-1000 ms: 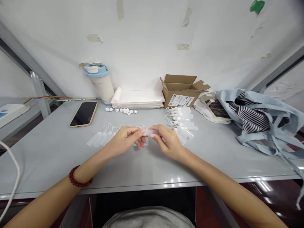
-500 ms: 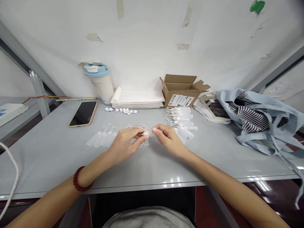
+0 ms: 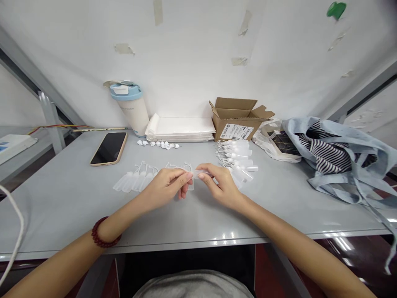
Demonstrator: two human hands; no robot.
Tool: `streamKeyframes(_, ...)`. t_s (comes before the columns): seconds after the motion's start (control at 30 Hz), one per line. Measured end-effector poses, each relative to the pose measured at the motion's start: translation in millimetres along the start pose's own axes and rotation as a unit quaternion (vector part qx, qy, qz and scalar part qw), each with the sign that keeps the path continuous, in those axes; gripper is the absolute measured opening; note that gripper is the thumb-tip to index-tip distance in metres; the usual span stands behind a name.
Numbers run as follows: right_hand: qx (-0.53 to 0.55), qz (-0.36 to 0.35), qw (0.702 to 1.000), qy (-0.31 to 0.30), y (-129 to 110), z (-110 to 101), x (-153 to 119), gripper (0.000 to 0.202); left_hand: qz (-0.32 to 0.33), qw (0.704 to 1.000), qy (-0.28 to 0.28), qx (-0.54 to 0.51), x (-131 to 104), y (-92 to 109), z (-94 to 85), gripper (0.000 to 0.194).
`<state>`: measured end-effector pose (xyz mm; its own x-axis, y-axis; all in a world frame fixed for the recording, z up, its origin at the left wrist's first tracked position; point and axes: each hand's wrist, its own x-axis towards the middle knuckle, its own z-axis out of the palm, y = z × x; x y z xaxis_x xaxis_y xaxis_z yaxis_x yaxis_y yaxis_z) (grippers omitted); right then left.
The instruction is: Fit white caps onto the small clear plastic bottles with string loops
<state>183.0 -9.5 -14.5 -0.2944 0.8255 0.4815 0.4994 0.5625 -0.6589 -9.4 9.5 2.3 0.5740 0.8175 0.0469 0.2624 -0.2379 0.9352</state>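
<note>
A small translucent plastic bottle (image 3: 199, 174) lies sideways between my two hands above the middle of the table. My left hand (image 3: 167, 186) pinches its left end, where the fingers cover any cap. Thumb and bent forefinger of my right hand (image 3: 221, 184) grip the other end. Behind and left of my left hand, similar flat bottles (image 3: 133, 181) with white cord loops lie in a row, partly covered by the hand. More corded bottles (image 3: 237, 154) are piled behind my right hand. Several small white caps (image 3: 163, 144) lie farther back.
A phone (image 3: 109, 149) and a tumbler (image 3: 132, 109) stand on the left. At the back are a stack of white envelopes (image 3: 182, 128) and an open cardboard box (image 3: 234, 120). A blue cloth bag (image 3: 338, 153) lies right, its straps over the table's front edge.
My left hand has turned, its thumb now on top and other fingers curled below. My right hand's grip has shifted along the bottle, and more of the translucent body shows between the hands.
</note>
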Motion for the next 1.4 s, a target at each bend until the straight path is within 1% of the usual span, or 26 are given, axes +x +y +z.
streamKeyframes(0.07,0.038,0.044,0.998,-0.019,-1.1,0.1,0.7,0.029,0.015,0.999,0.011,0.045,-0.6,0.3,1.0,0.039)
streamKeyframes(0.17,0.099,0.112,0.987,-0.056,-3.1,-2.1,3.6,0.032,0.072,0.987,0.026,0.144,-1.6,-1.5,2.2,0.037)
streamKeyframes(0.3,0.171,0.176,0.965,-0.097,-2.2,-6.3,8.6,0.041,0.173,0.946,0.055,0.267,-1.8,-11.4,3.1,0.03)
streamKeyframes(0.37,0.206,0.206,0.949,-0.118,0.1,-7.4,10.5,0.045,0.21,0.923,0.062,0.318,-1.3,-17.6,3.4,0.027)
streamKeyframes(0.47,0.247,0.243,0.928,-0.14,2.9,-7.6,12.4,0.048,0.234,0.897,0.055,0.37,-0.3,-23.4,3.7,0.027)
streamKeyframes(0.53,0.259,0.253,0.922,-0.138,3.1,-7.4,13.3,0.049,0.238,0.896,0.054,0.371,0.5,-22.9,3.7,0.027)
streamKeyframes(0.6,0.273,0.257,0.918,-0.128,1.6,-7.2,13.7,0.048,0.223,0.911,0.057,0.341,0.9,-18.5,3.4,0.025)
streamKeyframes(0.7,0.296,0.248,0.915,-0.114,-2.4,-7.2,12.7,0.045,0.166,0.947,0.06,0.267,0.0,-7.5,2.3,0.028)
streamKeyframes(0.77,0.261,0.221,0.935,-0.097,-4.7,-7.0,10.3,0.04,0.115,0.969,0.052,0.213,-1.0,-0.8,1.4,0.034)
streamKeyframes(0.83,0.174,0.167,0.968,-0.064,-5.8,-6.2,7.0,0.034,0.058,0.987,0.034,0.149,-1.6,2.8,0.3,0.037)
streamKeyframes(0.9,0.073,0.083,0.994,-0.02,-5.4,-4.8,3.9,0.027,0.009,0.997,0.004,0.075,-1.2,3.2,-0.8,0.039)
streamKeyframes(0.93,0.029,0.035,0.999,0.001,-4.8,-4.0,2.6,0.024,-0.007,0.999,-0.012,0.039,-0.8,2.8,-1.4,0.039)
streamKeyframes(1.0,-0.035,-0.044,0.998,0.029,-3.1,-2.6,0.8,0.021,-0.022,0.999,-0.041,-0.017,0.1,1.6,-2.5,0.038)
streamKeyframes(1.07,-0.059,-0.078,0.995,0.038,-1.5,-1.5,-0.1,0.02,-0.024,0.997,-0.055,-0.05,0.8,1.1,-3.1,0.038)
streamKeyframes(1.13,-0.054,-0.078,0.995,0.037,-0.7,-0.8,-0.7,0.02,-0.02,0.996,-0.063,-0.058,0.9,1.3,-3.0,0.039)
streamKeyframes(1.2,-0.032,-0.057,0.997,0.028,-1.1,-0.7,-0.8,0.02,-0.016,0.997,-0.062,-0.049,0.4,1.6,-2.2,0.04)
streamKeyframes(1.3,0.016,0.015,1.0,-0.002,-4.0,-1.4,0.2,0.025,-0.013,0.999,-0.046,-0.009,-1.1,1.5,-0.6,0.04)
streamKeyframes(1.4,0.067,0.105,0.991,-0.044,-7.2,-3.3,3.0,0.033,-0.003,0.998,-0.03,0.059,-2.4,1.2,1.2,0.038)
